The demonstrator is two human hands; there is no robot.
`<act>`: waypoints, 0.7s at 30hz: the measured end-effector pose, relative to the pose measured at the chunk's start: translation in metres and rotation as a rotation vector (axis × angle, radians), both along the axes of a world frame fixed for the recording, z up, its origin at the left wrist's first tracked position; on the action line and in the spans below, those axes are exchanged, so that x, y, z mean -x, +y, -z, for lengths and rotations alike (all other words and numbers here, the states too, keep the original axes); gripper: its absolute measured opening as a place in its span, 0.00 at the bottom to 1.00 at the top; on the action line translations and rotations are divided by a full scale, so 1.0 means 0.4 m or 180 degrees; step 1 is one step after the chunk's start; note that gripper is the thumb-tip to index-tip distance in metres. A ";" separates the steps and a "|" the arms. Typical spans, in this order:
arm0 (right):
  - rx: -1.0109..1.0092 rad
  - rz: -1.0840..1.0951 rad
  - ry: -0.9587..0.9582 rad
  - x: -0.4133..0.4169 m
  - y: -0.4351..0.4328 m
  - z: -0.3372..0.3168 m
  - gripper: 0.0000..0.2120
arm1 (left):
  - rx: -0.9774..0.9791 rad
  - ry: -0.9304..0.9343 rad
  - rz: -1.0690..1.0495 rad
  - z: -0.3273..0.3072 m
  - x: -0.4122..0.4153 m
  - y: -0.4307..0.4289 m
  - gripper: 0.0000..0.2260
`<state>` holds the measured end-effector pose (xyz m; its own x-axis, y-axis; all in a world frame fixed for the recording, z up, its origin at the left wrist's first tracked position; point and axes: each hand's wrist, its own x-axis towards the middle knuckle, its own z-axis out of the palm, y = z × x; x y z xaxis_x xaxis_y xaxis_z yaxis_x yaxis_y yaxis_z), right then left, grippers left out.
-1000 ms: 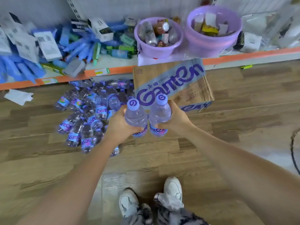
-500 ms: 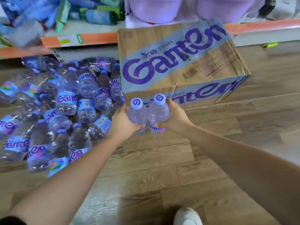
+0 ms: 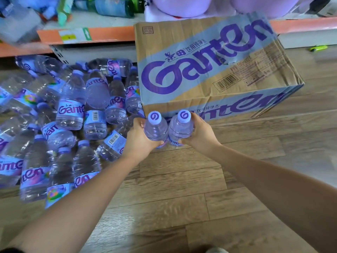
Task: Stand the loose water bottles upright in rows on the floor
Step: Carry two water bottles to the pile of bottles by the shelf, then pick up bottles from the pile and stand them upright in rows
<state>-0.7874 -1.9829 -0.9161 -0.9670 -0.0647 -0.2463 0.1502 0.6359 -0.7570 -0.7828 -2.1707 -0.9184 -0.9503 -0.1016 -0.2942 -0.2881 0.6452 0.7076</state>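
My left hand [image 3: 139, 137] grips one clear water bottle [image 3: 155, 127] with a purple cap, held upright. My right hand [image 3: 200, 133] grips a second upright bottle [image 3: 180, 127] right beside it; the two bottles touch. Both sit low, just in front of the Ganten cardboard box [image 3: 209, 66], and their bases are hidden by my fingers. A heap of several loose bottles [image 3: 71, 114] lies on its side on the wooden floor [image 3: 182, 198] to the left.
A shelf with an orange edge [image 3: 87, 34] runs along the back, holding bottles, packets and purple tubs [image 3: 182, 6]. A green lighter [image 3: 319, 48] lies on the floor at the far right. Bare floor stretches in front of and right of the box.
I have leaned down and closer: the box and heap look much larger. Both hands have lowered the two bottles towards the floor in front of the box, still side by side.
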 end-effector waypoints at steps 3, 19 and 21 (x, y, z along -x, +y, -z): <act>0.0246 0.0162 -0.0098 -0.005 0.000 0.002 0.29 | 0.0005 0.0026 -0.0027 0.002 -0.001 0.003 0.33; -0.0342 0.0040 -0.0191 -0.001 -0.017 -0.008 0.38 | 0.0022 -0.0075 0.0829 0.002 0.012 -0.040 0.37; -0.0733 -0.0028 -0.0169 -0.001 -0.011 -0.044 0.38 | 0.0154 -0.0199 0.1311 -0.016 0.021 -0.075 0.39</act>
